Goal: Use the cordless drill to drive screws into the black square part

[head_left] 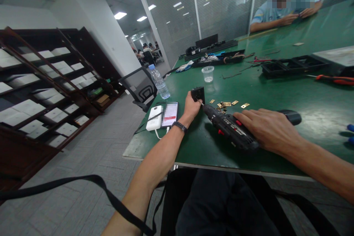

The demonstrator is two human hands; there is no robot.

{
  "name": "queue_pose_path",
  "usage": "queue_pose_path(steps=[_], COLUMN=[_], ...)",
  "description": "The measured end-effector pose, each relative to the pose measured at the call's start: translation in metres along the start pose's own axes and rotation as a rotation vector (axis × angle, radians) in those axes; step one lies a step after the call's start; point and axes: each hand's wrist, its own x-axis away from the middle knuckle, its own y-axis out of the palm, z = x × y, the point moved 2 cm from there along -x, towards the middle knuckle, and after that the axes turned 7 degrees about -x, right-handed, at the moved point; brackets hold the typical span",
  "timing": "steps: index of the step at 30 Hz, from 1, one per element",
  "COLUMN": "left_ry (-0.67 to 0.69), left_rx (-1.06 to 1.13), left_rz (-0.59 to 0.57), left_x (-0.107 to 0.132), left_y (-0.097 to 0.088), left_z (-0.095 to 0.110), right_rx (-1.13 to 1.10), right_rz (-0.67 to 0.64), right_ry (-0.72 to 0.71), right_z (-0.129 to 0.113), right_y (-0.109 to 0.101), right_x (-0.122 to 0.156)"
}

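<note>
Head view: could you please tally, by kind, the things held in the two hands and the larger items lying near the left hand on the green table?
Cordless drill: 1
Black square part: 1
Phone: 1
Power bank: 1
Water bottle: 1
Plastic cup: 1
Total: 6

Drill point(227, 125) partly under right hand point(267, 127)

The left hand point(192, 107) reaches forward on a nearly straight arm, fingers clenched. The right hand point(265, 127) lies palm down, fingers curled in a grip.
</note>
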Motion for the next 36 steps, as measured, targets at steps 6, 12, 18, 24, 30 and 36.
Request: queue_pose_path(steps=[6, 12, 18, 24, 30, 36], left_ry=[-0.003, -0.011, -0.002, 0.004, -0.013, -0.016], left_rx=[-0.01, -0.015, -0.004, 0.003, -0.001, -0.012], left_rz=[0.014, 0.017, -0.003, -0.001, -0.001, 0.005], left_x=[0.0022, 0.0014, -0.0003, 0.0006, 0.0007, 0.0021], left_y=[-0.0015, -0.0015, -0.0002, -0.001, -0.0007, -0.0008], left_z=[0.0045, 0.0031, -0.0006, 0.0002, 0.0012, 0.0054], right_rx=[0.0, 0.004, -0.001, -0.004, -0.01, 0.001], right_rz=[-0.006, -0.009, -0.015, -0.022, -0.046, -0.053], right_ry=[0.008, 0.013, 0.017, 0.025, 0.026, 0.033], right_z=[0.0005, 0.0009, 0.0006, 0.0003, 0.0007, 0.001], right_y=[0.0008, 0.0015, 0.0019, 0.0011, 0.0004, 0.0023], right_x=[0.0005, 0.0009, 0.0007, 0.0004, 0.0009, 0.0015])
